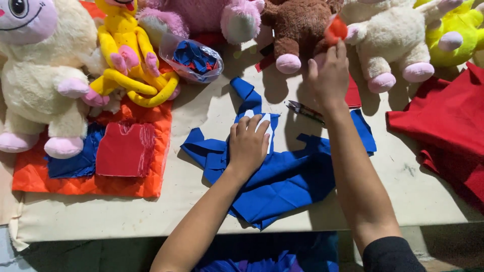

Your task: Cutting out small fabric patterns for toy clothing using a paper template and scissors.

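My left hand (pixel 248 146) lies flat on a pile of blue fabric pieces (pixel 287 176) in the middle of the table, fingers over a white piece (pixel 261 123) on top of the blue cloth. My right hand (pixel 328 75) reaches to the far side and pinches a small orange-red piece (pixel 336 29) beside a brown plush toy (pixel 297 30). Small scissors (pixel 305 111) lie on the table between the two hands, just under my right wrist.
Plush toys line the far edge: cream (pixel 40 75), yellow (pixel 126 55), pink (pixel 201 17), white (pixel 388 40) and lime-yellow (pixel 459 35). A plastic bag of scraps (pixel 194 58), an orange quilted cloth (pixel 85 181) with red and blue pieces, and red fabric (pixel 443 131) at right.
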